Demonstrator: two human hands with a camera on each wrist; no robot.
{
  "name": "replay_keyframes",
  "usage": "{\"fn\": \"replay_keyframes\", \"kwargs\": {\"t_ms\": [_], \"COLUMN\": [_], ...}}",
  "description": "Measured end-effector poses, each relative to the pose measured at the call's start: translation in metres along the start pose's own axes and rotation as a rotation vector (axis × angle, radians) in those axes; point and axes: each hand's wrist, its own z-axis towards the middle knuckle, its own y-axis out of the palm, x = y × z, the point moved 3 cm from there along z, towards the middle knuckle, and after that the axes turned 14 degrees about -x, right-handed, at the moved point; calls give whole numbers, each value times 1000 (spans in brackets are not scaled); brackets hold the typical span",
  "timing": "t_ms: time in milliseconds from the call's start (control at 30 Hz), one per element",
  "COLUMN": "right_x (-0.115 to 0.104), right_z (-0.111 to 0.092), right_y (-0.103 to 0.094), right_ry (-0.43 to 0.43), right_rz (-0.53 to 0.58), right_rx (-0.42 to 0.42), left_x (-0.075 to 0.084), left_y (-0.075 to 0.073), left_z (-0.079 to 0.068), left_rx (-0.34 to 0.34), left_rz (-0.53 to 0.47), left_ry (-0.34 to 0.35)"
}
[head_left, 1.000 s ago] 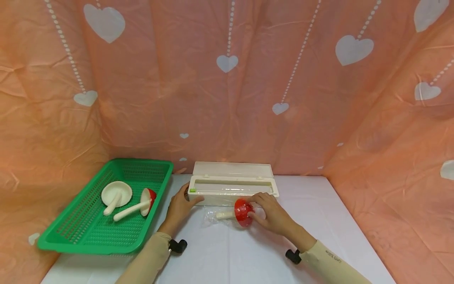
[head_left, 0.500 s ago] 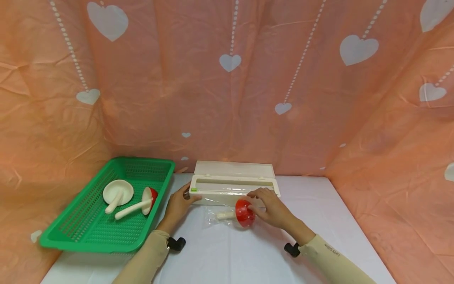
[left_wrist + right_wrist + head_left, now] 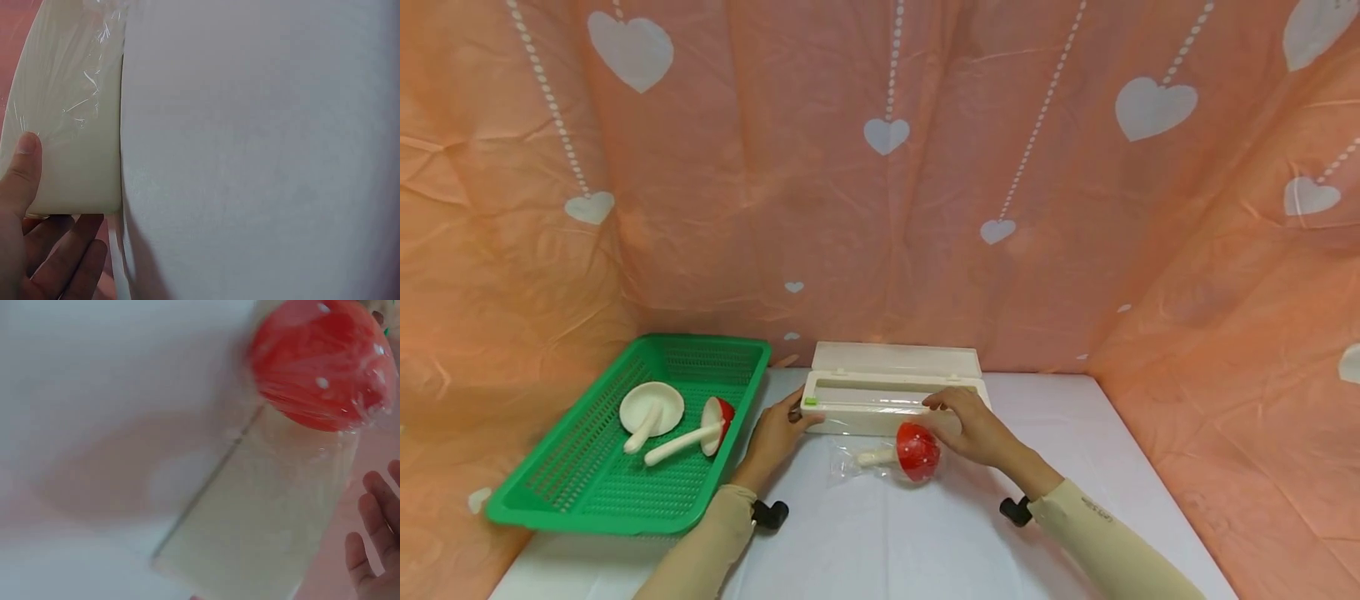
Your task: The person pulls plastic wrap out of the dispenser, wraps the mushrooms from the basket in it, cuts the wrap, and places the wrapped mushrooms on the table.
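Note:
A toy mushroom (image 3: 917,452) with a red, white-spotted cap and cream stem lies on its side before a cling film dispenser (image 3: 857,422). Clear film (image 3: 845,458) runs from the dispenser and covers the mushroom, shining over the cap in the right wrist view. At the dispenser's left end, my left hand (image 3: 777,437) grips it, thumb (image 3: 26,156) on the front face and fingers round the end. My right hand (image 3: 973,429), fingers loosely bent and holding nothing, hovers by the dispenser's right front, just behind the cap. The lid (image 3: 895,360) stands raised at the back.
To the left stands a green plastic basket (image 3: 617,525) holding two more toy mushrooms, one showing its cream underside (image 3: 651,408) and one with a red cap (image 3: 724,423). A white cloth (image 3: 925,550) covers the table. Orange curtains (image 3: 880,217) with hearts close off the back and sides.
My right hand has let go of the mushroom's cap and shifted slightly up and back towards the dispenser. The left hand stays on the dispenser's end.

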Motion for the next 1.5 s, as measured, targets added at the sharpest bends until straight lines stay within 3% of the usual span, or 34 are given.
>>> {"fn": "replay_keyframes", "kwargs": {"t_ms": [333,500,733,933,1167,1500], "right_x": [12,13,8,1,-3,-11], "right_z": [70,107,140,154,154,160], "right_y": [2,13,24,25,17,12], "right_ry": [-46,-85,-73,-49,-26,-51], "right_rz": [257,315,374,313,274,305], "right_rx": [-227,-304,-387,-514,-548,-612], "left_x": [1,-1,-3,-7,-6,-7], "left_y": [-1,0,3,3,-2,-1], "left_z": [0,-1,1,2,2,1], "left_rx": [-3,10,1,6,28,4], "left_rz": [-22,-33,-37,-18,-44,-121], "left_ry": [31,27,13,-12,1,32]}}
